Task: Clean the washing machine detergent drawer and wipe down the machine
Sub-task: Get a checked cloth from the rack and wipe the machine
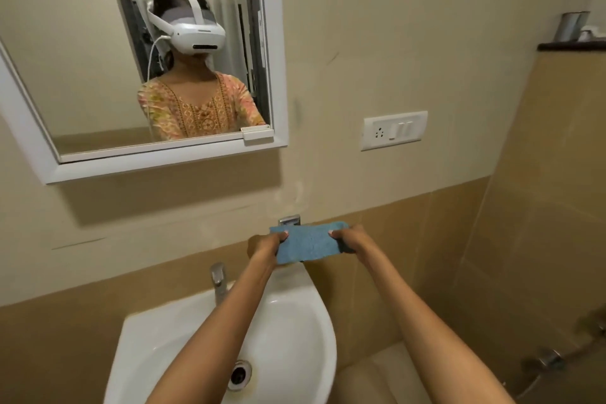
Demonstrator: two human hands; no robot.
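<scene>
Above the far rim of the sink (316, 298), holding a blue cloth (308, 244) stretched flat; pinching its left end with the left hand (264, 244), thumb on top and fingers curled under; pinching its right end in the same way with the right hand (351, 239). At the back edge of the sink, left of the cloth, a metal tap (218, 280).

The blue cloth (310, 241) hides the fingers of the left hand (262, 244) and right hand (351, 238) pinching it; only thumbs show on its near face. It also covers most of a metal wall fitting (289, 219). Both forearms cross the sink (314, 321), cut off by the lower edge. The mirror (164, 161) runs out at left and top. Far right, the cropped shelf (572, 46) holds items too small to tell; the pipework (544, 361) below is blurred.
</scene>
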